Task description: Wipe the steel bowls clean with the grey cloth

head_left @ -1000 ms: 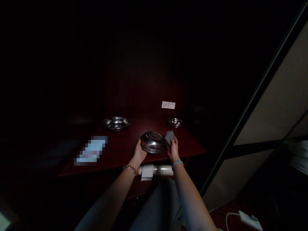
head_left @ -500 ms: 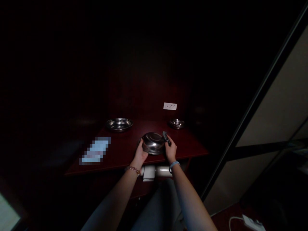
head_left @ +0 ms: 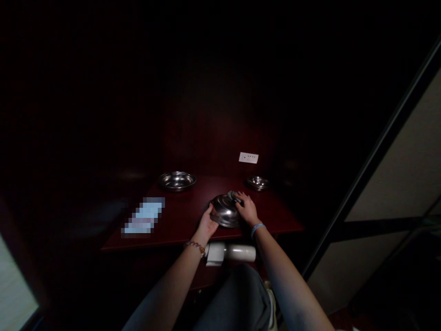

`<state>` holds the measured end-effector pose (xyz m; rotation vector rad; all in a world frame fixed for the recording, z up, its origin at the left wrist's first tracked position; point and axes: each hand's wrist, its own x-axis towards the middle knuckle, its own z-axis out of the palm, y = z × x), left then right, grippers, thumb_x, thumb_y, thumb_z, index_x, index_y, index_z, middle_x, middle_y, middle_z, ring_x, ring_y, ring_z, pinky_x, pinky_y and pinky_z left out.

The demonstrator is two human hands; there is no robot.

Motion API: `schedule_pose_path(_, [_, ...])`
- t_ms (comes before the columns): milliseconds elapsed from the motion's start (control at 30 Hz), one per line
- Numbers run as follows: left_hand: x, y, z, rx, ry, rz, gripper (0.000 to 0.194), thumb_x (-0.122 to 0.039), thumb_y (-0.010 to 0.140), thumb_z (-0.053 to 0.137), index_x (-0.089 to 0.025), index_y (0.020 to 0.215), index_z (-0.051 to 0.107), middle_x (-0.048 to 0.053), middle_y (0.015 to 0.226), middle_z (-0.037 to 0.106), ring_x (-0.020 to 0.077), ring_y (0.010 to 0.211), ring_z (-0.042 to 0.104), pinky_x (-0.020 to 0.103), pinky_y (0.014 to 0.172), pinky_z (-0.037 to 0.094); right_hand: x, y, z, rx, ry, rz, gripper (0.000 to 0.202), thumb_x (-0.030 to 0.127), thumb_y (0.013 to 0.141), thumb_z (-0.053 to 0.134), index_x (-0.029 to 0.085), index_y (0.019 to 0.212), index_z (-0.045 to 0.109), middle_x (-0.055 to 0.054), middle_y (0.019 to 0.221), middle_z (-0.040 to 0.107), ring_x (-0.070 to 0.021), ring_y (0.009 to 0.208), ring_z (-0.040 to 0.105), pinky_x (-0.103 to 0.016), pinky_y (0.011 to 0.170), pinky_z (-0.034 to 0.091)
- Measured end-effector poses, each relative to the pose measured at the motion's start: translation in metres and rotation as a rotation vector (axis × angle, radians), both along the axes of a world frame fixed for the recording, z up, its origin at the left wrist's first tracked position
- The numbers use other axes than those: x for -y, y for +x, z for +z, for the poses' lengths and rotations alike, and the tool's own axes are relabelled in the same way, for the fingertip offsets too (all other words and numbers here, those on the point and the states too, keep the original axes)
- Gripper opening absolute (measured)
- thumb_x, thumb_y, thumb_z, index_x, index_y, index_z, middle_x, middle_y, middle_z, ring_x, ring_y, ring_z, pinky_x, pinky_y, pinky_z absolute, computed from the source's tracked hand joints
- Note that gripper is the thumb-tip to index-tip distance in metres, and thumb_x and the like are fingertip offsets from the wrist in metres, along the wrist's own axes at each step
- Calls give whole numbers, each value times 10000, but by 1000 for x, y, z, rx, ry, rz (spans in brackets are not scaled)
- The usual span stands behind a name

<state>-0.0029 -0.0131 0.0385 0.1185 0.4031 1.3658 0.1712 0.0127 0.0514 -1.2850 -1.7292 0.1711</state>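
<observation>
A shiny metal bowl, bottom side up, is held over the front part of the dark red table. My left hand grips its left rim, thumb on the outer wall. On the bowl's upper right side, my right hand presses a greyish cloth against the metal. Part of that cloth is hidden under the fingers.
At the back left of the table stands a wide metal bowl. Smaller metal bowls sit at the back right, below a white wall socket. A blurred-out light blue sheet lies at left. Under the front edge are a white box and a white cylinder.
My right hand has moved with the cloth from the bowl's right edge onto its upturned base, and its fingers lie flatter. My left hand keeps its grip. The view has shifted slightly.
</observation>
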Motion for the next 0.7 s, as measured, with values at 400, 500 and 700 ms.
schedule_pose_path(400, [-3, 0, -1, 29, -25, 44, 341, -232, 983, 420, -119, 1245, 607, 136, 1037, 759, 216, 870, 739, 382, 932, 548, 11, -53, 31, 329, -100, -72, 406, 335, 877, 571, 284, 1270, 661, -64, 1106, 748, -266, 1012, 672, -352, 939, 452])
schedule_pose_path(500, [-8, 1, -7, 20, -15, 34, 338, -245, 985, 422, -133, 1243, 607, 120, 1019, 764, 205, 855, 737, 366, 920, 550, 19, -55, 31, 376, -86, -37, 504, 351, 892, 546, 280, 1390, 559, -63, 1268, 678, -264, 1111, 627, -348, 968, 436])
schedule_pose_path(700, [-10, 3, -11, 15, 12, -8, 333, -290, 987, 430, -142, 1213, 625, 102, 983, 766, 197, 801, 731, 353, 883, 560, 27, -56, 25, 417, -67, 46, 595, 291, 887, 530, 178, 1467, 461, -116, 1356, 597, -265, 1207, 520, -377, 1081, 358])
